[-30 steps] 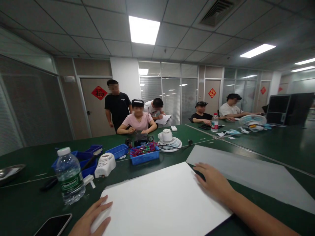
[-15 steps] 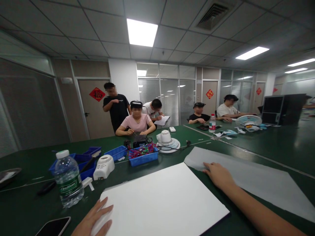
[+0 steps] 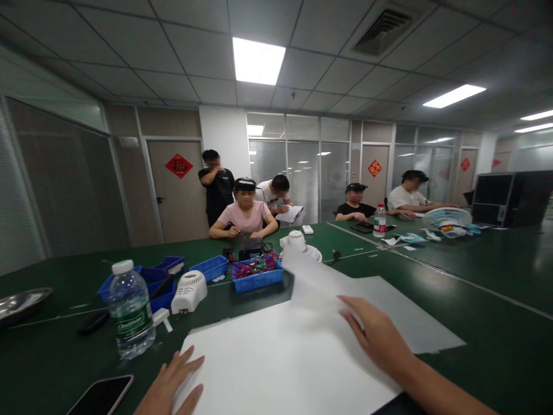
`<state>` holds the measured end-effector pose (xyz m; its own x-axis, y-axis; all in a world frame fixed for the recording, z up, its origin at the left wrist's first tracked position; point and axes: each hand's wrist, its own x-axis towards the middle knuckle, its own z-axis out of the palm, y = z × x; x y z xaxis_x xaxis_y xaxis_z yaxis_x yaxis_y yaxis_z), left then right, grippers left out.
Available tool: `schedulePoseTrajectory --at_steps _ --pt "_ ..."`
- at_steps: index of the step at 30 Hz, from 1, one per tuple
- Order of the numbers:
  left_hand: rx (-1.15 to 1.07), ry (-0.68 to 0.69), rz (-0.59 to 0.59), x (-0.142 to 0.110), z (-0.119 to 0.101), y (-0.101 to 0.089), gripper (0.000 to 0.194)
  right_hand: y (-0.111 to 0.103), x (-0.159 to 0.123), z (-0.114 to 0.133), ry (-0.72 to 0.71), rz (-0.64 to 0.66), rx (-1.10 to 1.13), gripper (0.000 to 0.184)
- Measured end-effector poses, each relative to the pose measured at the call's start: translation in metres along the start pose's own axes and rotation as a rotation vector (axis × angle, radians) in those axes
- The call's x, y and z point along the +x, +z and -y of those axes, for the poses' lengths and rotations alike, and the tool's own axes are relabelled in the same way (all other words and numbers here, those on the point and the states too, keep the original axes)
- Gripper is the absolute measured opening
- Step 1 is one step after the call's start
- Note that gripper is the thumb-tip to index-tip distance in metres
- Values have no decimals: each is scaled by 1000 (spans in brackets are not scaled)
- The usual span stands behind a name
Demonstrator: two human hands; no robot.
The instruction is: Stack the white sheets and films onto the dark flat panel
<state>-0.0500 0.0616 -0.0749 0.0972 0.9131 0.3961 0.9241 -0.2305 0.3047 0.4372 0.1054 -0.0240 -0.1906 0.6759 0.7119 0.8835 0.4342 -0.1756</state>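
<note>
A large white sheet [image 3: 242, 357] lies on the green table in front of me. My left hand [image 3: 170, 383] rests on its left edge with the fingers spread. A thin, translucent sheet of paper [image 3: 317, 279] is pinched at its edge between the thumb and fingers of my right hand [image 3: 382, 334]. Its left part is lifted and curled over the white sheet, while the rest trails to the right over the table. The far end of the white sheet is partly hidden behind it.
On the left stand a water bottle [image 3: 131, 314], a phone [image 3: 101, 395] and a white fan housing [image 3: 189, 292]. Ahead is a blue bin [image 3: 258, 280] of wires beside a white fan part [image 3: 296, 238]. Several people sit or stand across the table [image 3: 436, 259].
My right hand has moved left and taken up the translucent sheet, which lay flat at the right. Its edge now rises over the white sheet. My left hand stays in place.
</note>
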Motion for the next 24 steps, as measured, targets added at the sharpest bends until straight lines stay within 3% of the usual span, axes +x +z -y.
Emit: schedulePoseTrajectory --at_steps 2,5,9,11,13,16,19,21,24 --pt "-23 -12 -7 -2 -3 -2 42 5 -11 39 -200 115 61 34" --pt "-57 -36 -13 -3 -7 -5 45 9 -22 86 -385 302 111 42" --pt "-83 -68 -14 -3 -7 -5 49 4 -21 106 -448 561 289 64" --pt "-90 -70 -16 -3 -7 -4 50 -1 -16 97 -339 561 328 63" --pt "-91 -64 -16 -3 -6 -3 51 -5 -8 76 -164 473 259 59" --pt "-75 -84 3 -3 -7 -1 56 -8 6 30 122 406 -34 56" --pt "-60 -131 54 -3 -7 0 63 -9 16 -18 361 468 -329 62" --pt "-61 -144 80 -4 -7 2 66 -9 19 -41 464 508 -398 67" --pt "-81 -132 68 -5 -4 5 64 -7 18 -53 500 530 -399 70"
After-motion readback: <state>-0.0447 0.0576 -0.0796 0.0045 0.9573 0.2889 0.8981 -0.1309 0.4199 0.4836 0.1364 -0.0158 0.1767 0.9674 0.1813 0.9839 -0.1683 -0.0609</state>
